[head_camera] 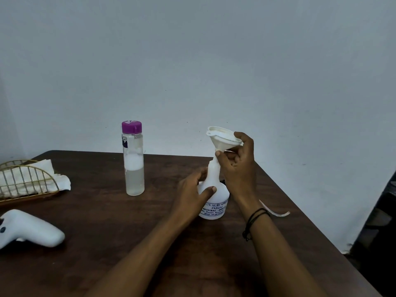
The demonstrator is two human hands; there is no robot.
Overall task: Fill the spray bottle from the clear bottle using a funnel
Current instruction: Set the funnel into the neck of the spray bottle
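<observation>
Your left hand (194,187) wraps its grip around the shoulder of the spray bottle (213,197), which stands upright on the dark wooden surface (132,239), thumb pressed across the white body above its blue printed label. Your right hand (237,166) pinches the funnel (222,139) between thumb and fingers at the base of its cone, the stem set in the bottle's open neck and the cone tilted slightly toward you. A black cord bracelet (254,221) circles your right wrist. The clear bottle (133,161) stands upright to the left of the spray bottle, well apart from both hands, its purple cap (131,127) on; pale liquid fills its lower part with a white foamy band above. A thin white tube (276,212) curves across the surface just behind your right wrist. At the far left edge, a gold wire holder (27,179) carries white paper napkins (42,168). Near the lower left, a white pistol-shaped device (30,230) lies on its side. A plain pale wall (192,61) rises behind the surface.
</observation>
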